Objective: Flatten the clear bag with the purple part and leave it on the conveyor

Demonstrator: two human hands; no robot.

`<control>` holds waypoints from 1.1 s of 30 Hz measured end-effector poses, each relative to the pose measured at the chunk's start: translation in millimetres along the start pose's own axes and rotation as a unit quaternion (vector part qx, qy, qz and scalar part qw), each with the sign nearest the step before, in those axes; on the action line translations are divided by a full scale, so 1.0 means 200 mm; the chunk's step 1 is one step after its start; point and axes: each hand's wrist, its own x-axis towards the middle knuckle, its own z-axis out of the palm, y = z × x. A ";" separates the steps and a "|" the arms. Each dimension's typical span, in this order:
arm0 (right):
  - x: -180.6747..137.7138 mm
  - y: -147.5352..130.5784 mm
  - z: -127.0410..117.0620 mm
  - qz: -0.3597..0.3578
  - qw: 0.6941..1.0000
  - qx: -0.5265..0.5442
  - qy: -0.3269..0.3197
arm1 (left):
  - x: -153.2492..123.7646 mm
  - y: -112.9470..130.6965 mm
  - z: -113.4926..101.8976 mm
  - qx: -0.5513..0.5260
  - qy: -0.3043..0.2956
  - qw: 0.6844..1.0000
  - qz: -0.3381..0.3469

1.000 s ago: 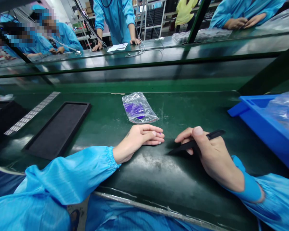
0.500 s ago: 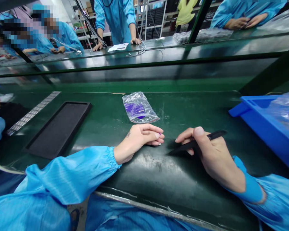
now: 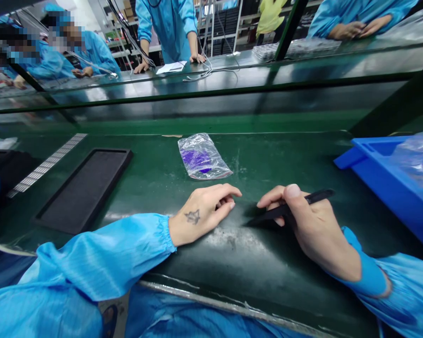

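Observation:
My left hand (image 3: 207,209) rests palm down over the green bench top, a dark mark showing on its back. Its fingers curl under, with thumb and index tips a little apart; whatever lies inside the curl is hidden. In my right hand (image 3: 305,220) is a pair of black tweezers (image 3: 319,195), gripped between thumb and fingers, pointed end down and left toward my left hand. Just beyond my left hand lies a clear plastic bag (image 3: 216,162) with small purple pieces (image 3: 196,160) inside.
A black rectangular tray (image 3: 82,192) lies at left, beside a strip of pale marked pieces (image 3: 47,164). A blue bin (image 3: 384,173) holding clear plastic stands at right. Green frame bars cross behind the bench. Co-workers in blue smocks (image 3: 167,30) are beyond; another person's sleeve shows at far left.
My left hand has turned from its side to palm down, and the purple bit at its fingertips is out of sight. My right hand and the tweezers have barely moved.

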 end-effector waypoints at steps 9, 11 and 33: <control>0.00 -0.02 0.00 0.001 1.000 -0.002 -0.003 | -0.01 -0.06 -0.03 0.187 -0.055 0.967 0.165; 0.00 -0.02 0.00 0.000 1.000 -0.001 -0.001 | -0.01 -0.07 -0.04 0.181 -0.060 0.964 0.183; -0.01 0.00 0.00 0.012 1.000 0.012 -0.001 | 0.01 -0.08 -0.01 0.017 -0.010 0.999 0.027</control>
